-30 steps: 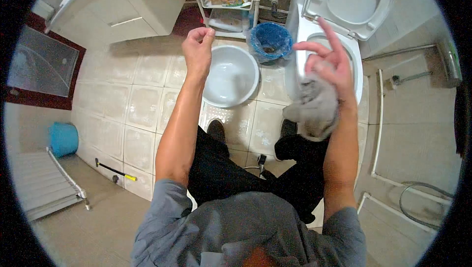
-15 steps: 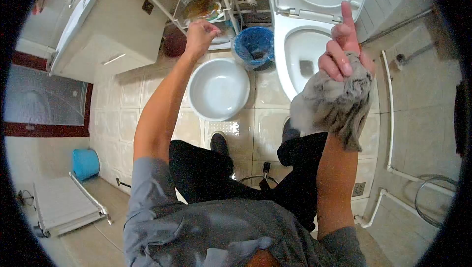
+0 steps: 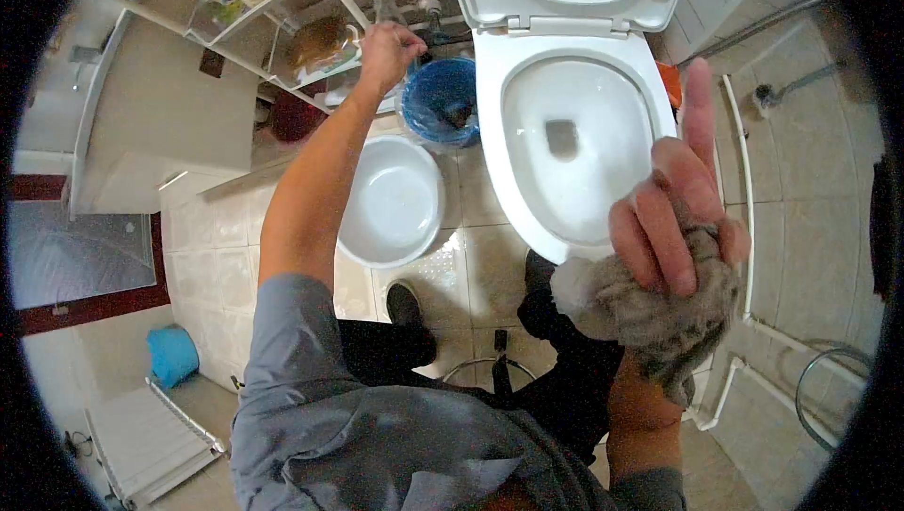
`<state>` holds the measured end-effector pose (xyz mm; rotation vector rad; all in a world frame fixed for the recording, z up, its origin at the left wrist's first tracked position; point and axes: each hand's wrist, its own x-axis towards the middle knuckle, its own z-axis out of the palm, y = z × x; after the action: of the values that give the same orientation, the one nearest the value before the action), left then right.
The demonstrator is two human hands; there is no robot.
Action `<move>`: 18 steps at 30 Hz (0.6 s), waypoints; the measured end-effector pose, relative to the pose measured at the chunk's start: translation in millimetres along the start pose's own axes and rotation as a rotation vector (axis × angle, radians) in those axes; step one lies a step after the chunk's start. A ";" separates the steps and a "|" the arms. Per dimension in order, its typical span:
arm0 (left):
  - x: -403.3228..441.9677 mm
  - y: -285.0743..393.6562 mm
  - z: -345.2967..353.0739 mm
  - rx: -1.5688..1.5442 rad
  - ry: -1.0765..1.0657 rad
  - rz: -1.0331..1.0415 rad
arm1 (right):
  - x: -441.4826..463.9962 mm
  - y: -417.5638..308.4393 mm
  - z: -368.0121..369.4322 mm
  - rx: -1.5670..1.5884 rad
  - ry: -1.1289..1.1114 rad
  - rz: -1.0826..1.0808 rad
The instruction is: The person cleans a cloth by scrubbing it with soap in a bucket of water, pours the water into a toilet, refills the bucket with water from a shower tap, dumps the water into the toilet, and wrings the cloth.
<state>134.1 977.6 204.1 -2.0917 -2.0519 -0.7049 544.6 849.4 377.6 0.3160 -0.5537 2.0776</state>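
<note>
My right hand [image 3: 673, 205] is closed round a crumpled grey-brown cloth [image 3: 673, 308], with the index finger stretched out. The cloth drapes over my wrist, and its left end is pale and blurred. Right hand and cloth hang at the front right of the white toilet [image 3: 513, 162], whose lid is raised. My left hand [image 3: 389, 54] reaches forward with its fingertips pinched together. It hovers by the upper left rim of a blue bin [image 3: 438, 97] lined with clear plastic. What the left fingers hold, if anything, I cannot make out.
A white basin [image 3: 391, 200] sits on the tiled floor, left of the toilet. A white shelf rack [image 3: 254, 16] stands beyond my left arm, next to a cabinet [image 3: 165, 101]. Pipes [image 3: 744, 200] run along the right wall. A light-blue bucket [image 3: 172, 356] is far left.
My view has shifted, so the toilet and bin sit further left. My right hand with the cloth appears lower and closer. The left hand remains pinched, near the bin.
</note>
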 end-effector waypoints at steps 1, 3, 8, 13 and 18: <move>0.9 -1.7 10.8 0.003 0.038 0.019 | 0.8 -1.8 -1.5 -0.028 0.003 -0.007; 0.3 -3.3 27.0 -0.004 0.037 0.003 | -0.9 -3.9 -5.2 -0.036 0.017 -0.011; -12.1 -6.5 55.8 0.042 0.018 -0.099 | -1.2 -2.0 3.3 -0.082 0.139 -0.027; -54.8 -9.3 93.0 0.040 0.070 -0.273 | 1.8 6.0 0.5 -0.105 0.160 -0.009; -116.2 -18.7 132.9 0.132 -0.003 -0.380 | 1.7 14.1 3.3 -0.121 0.221 0.002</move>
<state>151.1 926.9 34.8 -1.6522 -2.4528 -0.5893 531.8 842.5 377.4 0.0146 -0.5417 2.0378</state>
